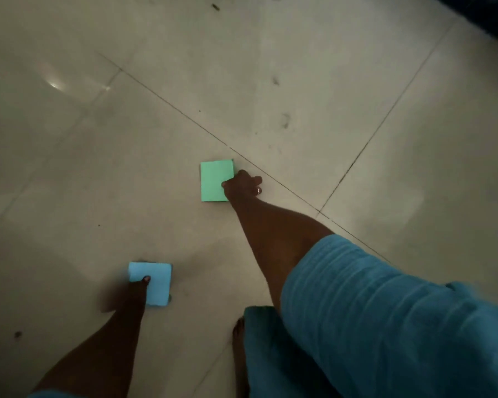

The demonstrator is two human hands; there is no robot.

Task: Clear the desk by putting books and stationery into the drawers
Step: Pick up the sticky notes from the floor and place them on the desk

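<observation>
A mint-green notepad (214,180) and a pale blue notepad (156,285) glow against glossy off-white floor tiles (357,67) crossed by thin dark grout lines (167,103); my sleeve (385,311) is ribbed turquoise, my ring (258,191) silver.

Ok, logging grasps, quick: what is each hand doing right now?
Left hand: holds blue pad.
Right hand: grips green pad.
</observation>
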